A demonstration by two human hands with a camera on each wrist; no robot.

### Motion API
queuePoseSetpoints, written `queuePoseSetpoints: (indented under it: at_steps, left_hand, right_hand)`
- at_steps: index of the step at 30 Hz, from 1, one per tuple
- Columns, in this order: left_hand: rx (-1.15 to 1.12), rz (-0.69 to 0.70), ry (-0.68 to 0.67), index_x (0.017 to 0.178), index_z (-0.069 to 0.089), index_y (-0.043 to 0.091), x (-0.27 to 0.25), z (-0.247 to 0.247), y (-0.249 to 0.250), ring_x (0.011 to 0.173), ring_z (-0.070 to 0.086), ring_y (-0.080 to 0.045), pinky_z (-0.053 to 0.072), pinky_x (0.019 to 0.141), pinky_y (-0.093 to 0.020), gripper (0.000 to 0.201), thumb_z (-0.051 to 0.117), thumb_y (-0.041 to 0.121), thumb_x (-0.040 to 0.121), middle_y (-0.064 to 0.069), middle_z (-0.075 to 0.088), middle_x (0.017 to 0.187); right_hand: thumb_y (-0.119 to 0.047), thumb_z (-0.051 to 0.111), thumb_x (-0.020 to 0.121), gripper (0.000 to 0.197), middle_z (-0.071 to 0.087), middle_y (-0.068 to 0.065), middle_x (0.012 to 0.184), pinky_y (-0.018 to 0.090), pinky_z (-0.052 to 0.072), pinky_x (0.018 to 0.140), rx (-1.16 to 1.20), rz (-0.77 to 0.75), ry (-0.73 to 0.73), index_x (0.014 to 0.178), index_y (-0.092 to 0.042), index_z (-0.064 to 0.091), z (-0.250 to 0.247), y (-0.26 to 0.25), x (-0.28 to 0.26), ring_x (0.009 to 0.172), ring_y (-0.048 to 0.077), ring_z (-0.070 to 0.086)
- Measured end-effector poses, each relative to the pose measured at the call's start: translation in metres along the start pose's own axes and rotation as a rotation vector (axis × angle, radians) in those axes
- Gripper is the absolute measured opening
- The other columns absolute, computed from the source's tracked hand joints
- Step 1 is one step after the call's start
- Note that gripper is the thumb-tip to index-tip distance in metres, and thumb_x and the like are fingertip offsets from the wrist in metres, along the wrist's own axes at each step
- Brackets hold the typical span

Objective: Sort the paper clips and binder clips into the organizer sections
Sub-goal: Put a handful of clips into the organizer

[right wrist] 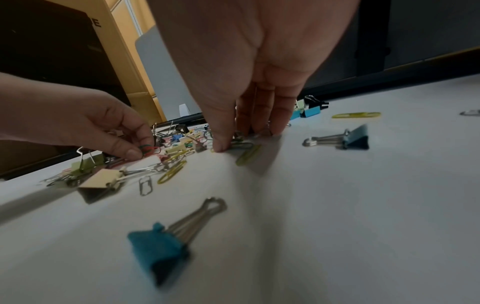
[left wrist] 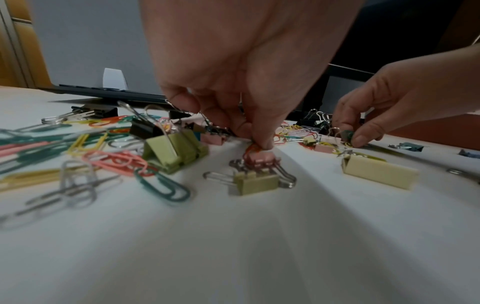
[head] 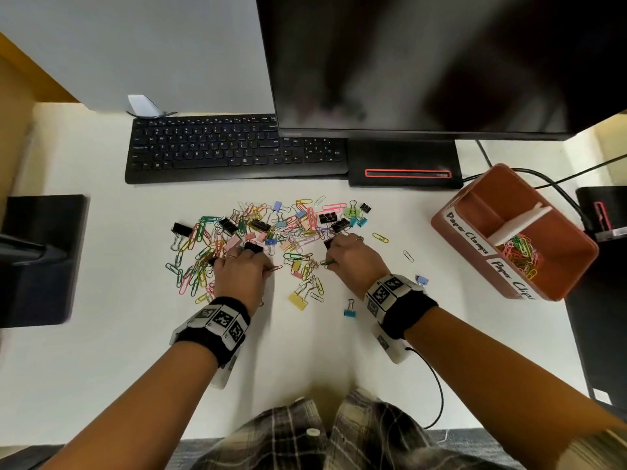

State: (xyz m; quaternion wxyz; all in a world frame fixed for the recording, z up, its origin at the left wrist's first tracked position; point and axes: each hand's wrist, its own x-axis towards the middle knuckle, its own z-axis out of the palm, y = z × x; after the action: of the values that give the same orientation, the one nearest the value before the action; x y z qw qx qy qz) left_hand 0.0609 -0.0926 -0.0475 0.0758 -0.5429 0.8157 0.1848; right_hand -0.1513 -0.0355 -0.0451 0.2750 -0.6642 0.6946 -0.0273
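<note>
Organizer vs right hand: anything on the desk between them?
Head view: two loose paper clips, a yellow one and a silver one, lie on bare desk between right hand and organizer.

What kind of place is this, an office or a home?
Most likely an office desk, though a home desk is possible. A keyboard and a monitor stand on a white desk, with a labelled organizer beside a pile of clips.
</note>
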Motion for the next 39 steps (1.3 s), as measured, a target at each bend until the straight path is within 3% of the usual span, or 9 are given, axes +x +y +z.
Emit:
queuePoseSetpoints:
  at_steps: [4, 9, 12, 15, 18, 22, 31, 35, 39]
  left_hand:
    - [0.029, 0.044, 0.002, 0.091, 0.062, 0.022, -0.003, 0.001, 0.0, 0.103, 0.048, -0.029, 0.032, 0.086, -0.042, 0.011, 0.052, 0.025, 0.09, -0.001, 0.058, 0.098]
    - [-0.086, 0.144, 0.061, 0.088, 0.062, 0.023, 0.002, -0.007, 0.002, 0.099, 0.051, -0.027, 0.033, 0.085, -0.04, 0.007, 0.056, 0.025, 0.088, 0.004, 0.067, 0.09]
    - [-0.176, 0.228, 0.088, 0.102, 0.065, 0.029, 0.016, -0.008, 0.011, 0.103, 0.053, -0.024, 0.035, 0.09, -0.041, 0.017, 0.062, 0.029, 0.085, 0.009, 0.069, 0.102]
    - [-0.082, 0.288, -0.018, 0.112, 0.059, 0.036, 0.036, -0.01, 0.024, 0.103, 0.049, -0.02, 0.039, 0.09, -0.041, 0.026, 0.059, 0.031, 0.086, 0.013, 0.066, 0.111]
    - [0.021, 0.308, -0.105, 0.104, 0.061, 0.036, 0.047, -0.012, 0.035, 0.104, 0.045, -0.018, 0.035, 0.091, -0.041, 0.018, 0.058, 0.032, 0.087, 0.013, 0.065, 0.11]
    - [0.09, 0.259, -0.123, 0.086, 0.061, 0.034, 0.043, -0.011, 0.045, 0.103, 0.047, -0.017, 0.03, 0.093, -0.043, 0.004, 0.058, 0.032, 0.085, 0.013, 0.064, 0.098]
    - [0.221, 0.283, -0.12, 0.096, 0.058, 0.022, 0.037, -0.008, 0.054, 0.096, 0.055, -0.019, 0.036, 0.097, -0.039, 0.011, 0.06, 0.024, 0.085, 0.003, 0.061, 0.098]
    - [0.095, 0.289, -0.117, 0.091, 0.058, 0.016, 0.032, -0.012, 0.055, 0.083, 0.06, -0.022, 0.049, 0.081, -0.032, 0.006, 0.06, 0.014, 0.085, -0.002, 0.064, 0.089]
    - [-0.108, 0.289, -0.026, 0.085, 0.058, 0.012, 0.027, -0.036, 0.081, 0.078, 0.057, -0.024, 0.049, 0.072, -0.031, 0.006, 0.054, 0.014, 0.089, -0.004, 0.061, 0.082]
  right_hand:
    - [-0.012, 0.052, 0.091, 0.015, 0.062, 0.008, 0.104, 0.035, 0.051, 0.075, -0.017, 0.018, -0.016, 0.103, -0.012, 0.061, 0.003, 0.001, -0.006, 0.099, 0.025, 0.055]
    - [-0.014, 0.053, 0.091, 0.027, 0.062, 0.009, 0.115, 0.038, 0.049, 0.09, 0.099, 0.091, -0.024, 0.117, -0.012, 0.057, 0.0, 0.0, -0.008, 0.106, 0.026, 0.056]
    - [-0.017, 0.053, 0.092, 0.024, 0.062, 0.01, 0.113, 0.036, 0.048, 0.09, 0.081, 0.129, -0.062, 0.114, -0.012, 0.06, 0.0, 0.001, -0.006, 0.105, 0.025, 0.056]
    - [-0.014, 0.052, 0.092, 0.021, 0.062, 0.011, 0.11, 0.036, 0.049, 0.087, 0.045, 0.147, -0.066, 0.109, -0.011, 0.063, 0.001, -0.001, -0.005, 0.101, 0.026, 0.057]
    - [-0.01, 0.053, 0.09, 0.021, 0.061, 0.011, 0.108, 0.035, 0.05, 0.085, 0.005, 0.138, -0.049, 0.108, -0.01, 0.064, 0.004, -0.003, -0.005, 0.099, 0.026, 0.058]
    - [-0.005, 0.052, 0.087, 0.021, 0.062, 0.01, 0.106, 0.036, 0.051, 0.083, 0.035, 0.146, -0.055, 0.104, -0.011, 0.063, 0.003, 0.0, -0.006, 0.098, 0.026, 0.059]
    - [-0.017, 0.054, 0.091, 0.018, 0.067, 0.008, 0.102, 0.033, 0.048, 0.084, 0.255, 0.117, 0.036, 0.103, -0.011, 0.066, -0.013, 0.023, -0.038, 0.09, 0.022, 0.058]
    - [-0.018, 0.059, 0.089, 0.018, 0.068, 0.005, 0.1, 0.026, 0.045, 0.083, 0.316, 0.121, 0.081, 0.103, -0.012, 0.067, -0.03, 0.041, -0.071, 0.085, 0.017, 0.056]
    - [-0.012, 0.066, 0.083, 0.012, 0.071, 0.004, 0.093, 0.01, 0.041, 0.074, 0.369, 0.173, 0.289, 0.094, -0.012, 0.071, -0.065, 0.073, -0.113, 0.073, 0.009, 0.054]
